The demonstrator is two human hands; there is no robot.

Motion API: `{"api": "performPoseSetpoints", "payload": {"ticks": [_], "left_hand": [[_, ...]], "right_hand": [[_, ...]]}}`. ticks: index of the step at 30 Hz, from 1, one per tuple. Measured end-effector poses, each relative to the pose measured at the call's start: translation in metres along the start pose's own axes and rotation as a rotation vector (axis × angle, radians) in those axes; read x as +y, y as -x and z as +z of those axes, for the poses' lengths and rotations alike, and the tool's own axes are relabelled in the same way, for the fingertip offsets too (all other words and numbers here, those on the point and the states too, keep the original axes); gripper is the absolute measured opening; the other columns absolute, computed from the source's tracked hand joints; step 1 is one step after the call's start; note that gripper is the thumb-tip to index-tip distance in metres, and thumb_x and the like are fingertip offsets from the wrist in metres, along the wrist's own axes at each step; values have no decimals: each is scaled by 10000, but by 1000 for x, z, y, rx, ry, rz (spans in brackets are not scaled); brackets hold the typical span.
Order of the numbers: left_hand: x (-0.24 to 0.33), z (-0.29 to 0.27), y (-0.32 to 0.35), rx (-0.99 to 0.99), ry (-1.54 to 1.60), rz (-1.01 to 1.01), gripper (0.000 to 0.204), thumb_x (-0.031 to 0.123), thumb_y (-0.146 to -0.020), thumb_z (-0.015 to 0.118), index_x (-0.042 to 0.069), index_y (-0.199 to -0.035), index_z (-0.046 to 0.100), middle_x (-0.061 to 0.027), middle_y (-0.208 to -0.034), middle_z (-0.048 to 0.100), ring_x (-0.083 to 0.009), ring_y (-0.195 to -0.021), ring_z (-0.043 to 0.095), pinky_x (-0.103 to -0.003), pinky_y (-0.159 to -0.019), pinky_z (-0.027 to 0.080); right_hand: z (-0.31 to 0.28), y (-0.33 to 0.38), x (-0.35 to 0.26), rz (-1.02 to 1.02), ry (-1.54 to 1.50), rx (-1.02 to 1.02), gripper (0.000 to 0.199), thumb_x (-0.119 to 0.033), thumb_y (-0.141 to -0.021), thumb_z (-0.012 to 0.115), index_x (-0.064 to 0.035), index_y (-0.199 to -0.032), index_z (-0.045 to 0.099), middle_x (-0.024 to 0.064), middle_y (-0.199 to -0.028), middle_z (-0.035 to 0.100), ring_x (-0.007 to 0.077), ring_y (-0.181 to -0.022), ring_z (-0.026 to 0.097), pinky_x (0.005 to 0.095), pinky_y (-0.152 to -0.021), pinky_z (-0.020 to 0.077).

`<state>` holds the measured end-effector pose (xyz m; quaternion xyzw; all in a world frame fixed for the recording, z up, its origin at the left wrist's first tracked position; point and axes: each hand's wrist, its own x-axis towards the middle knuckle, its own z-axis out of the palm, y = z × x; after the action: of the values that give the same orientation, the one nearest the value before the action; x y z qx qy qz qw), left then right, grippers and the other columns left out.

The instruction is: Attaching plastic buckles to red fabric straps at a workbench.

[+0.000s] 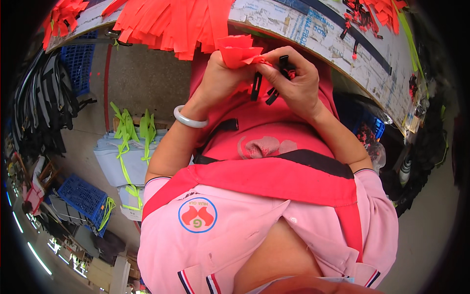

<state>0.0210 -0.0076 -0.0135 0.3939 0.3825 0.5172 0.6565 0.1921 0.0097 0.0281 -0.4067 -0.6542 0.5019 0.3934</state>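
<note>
Black tabs (256, 87), perhaps, in right hand (296, 81)

Bright, diffuse light on pink shirt (237, 220) and tabletop (374, 81); light strips (39, 258) glare at lower left. Fisheye rim falls to black, straight edges bowed.

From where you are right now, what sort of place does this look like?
Probably a textile workshop: cut red strips hang over the edge of a worktable, lime-green strips drape over a pale stack, and a blue plastic crate sits at the lower left.
</note>
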Motion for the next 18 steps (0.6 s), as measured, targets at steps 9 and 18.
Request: {"api": "performPoseSetpoints", "payload": {"ticks": [9,18], "left_hand": [[5,3,-5,10,-110,48,119,-12,-843,641,-1,-955,681,14,-753,608,-56,-658,538,-224,-565,446],[7,11,-1,22,-303,248,158,-52,-820,643,-3,-965,680,-2,-807,632,-88,-733,582,-236,-646,474]], "right_hand": [[-1,-2,0,5,27,43,113,-76,-874,668,-4,-946,620,0,-717,608,29,-673,540,183,-597,433],[-3,1,-3,18,23,5,139,-107,-879,672,0,-937,605,0,-718,603,27,-686,529,186,-604,432]]}}
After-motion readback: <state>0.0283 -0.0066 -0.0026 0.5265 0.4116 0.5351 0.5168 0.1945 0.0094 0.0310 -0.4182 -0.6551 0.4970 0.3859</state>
